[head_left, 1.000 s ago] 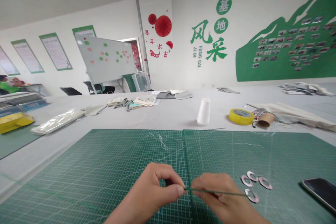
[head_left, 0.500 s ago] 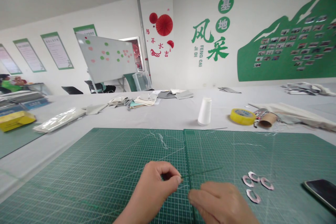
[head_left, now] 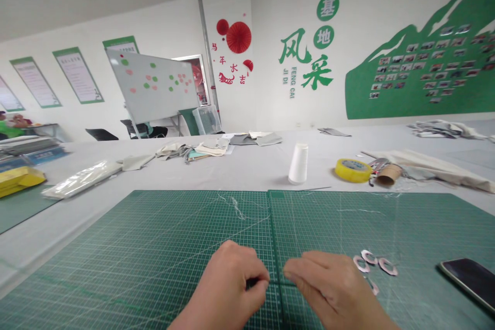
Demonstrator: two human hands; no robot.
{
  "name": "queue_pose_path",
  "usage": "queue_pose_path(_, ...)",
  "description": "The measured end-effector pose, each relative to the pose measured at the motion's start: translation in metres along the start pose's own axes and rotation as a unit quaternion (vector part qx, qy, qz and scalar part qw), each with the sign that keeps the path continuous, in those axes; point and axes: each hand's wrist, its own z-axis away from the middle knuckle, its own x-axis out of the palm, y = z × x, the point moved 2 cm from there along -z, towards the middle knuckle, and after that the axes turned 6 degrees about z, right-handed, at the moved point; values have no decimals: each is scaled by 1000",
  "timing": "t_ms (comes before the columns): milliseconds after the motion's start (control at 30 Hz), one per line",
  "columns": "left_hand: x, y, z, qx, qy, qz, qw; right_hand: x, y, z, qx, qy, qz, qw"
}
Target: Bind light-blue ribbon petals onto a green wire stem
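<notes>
Green strand (head_left: 284, 284), 1: spanning the gap between both hands above 2 green mats (head_left: 174, 232), presumably held so to keep it straight. Left hand (head_left: 232, 283): thumb and forefinger pinched on it. Right hand (head_left: 332, 283): fingertips together on it. Rings (head_left: 391, 271), 4: right, likely clear for working room.

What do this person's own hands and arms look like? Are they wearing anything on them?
The left hand and right hand are both bare, with no gloves. No ring, watch or bracelet shows on the parts in view. No sleeve shows either; the picture cuts off near the wrists.
</notes>
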Motion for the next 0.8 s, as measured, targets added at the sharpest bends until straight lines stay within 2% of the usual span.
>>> queue_pose_path(167, -3, 2, 2, 70, -61, -28, 995, 3, 8, -3, 43, -70, -43, 996)
queue_pose_path(267, -6, 5, 4, 85, -92, -46, 991, 4, 10, -5, 57, -91, -69, 992)
queue_pose_path(400, -11, 9, 5, 76, -113, 32, 990, 4, 12, -6, 80, -102, -123, 984)
queue_pose_path(500, -15, 8, 5, 55, -95, 120, 987, 6, 13, -7, 98, -104, -155, 978)
queue_pose_path(600, -17, 5, 5, 1, -56, 208, 976, 10, 12, -8, 100, -105, -170, 975)
queue_pose_path(700, -17, 0, 4, -64, -16, 265, 962, 16, 8, -7, 87, -100, -157, 979)
queue_pose_path(800, -13, -6, 2, -109, -1, 317, 942, 23, 3, -4, 52, -82, -130, 987)
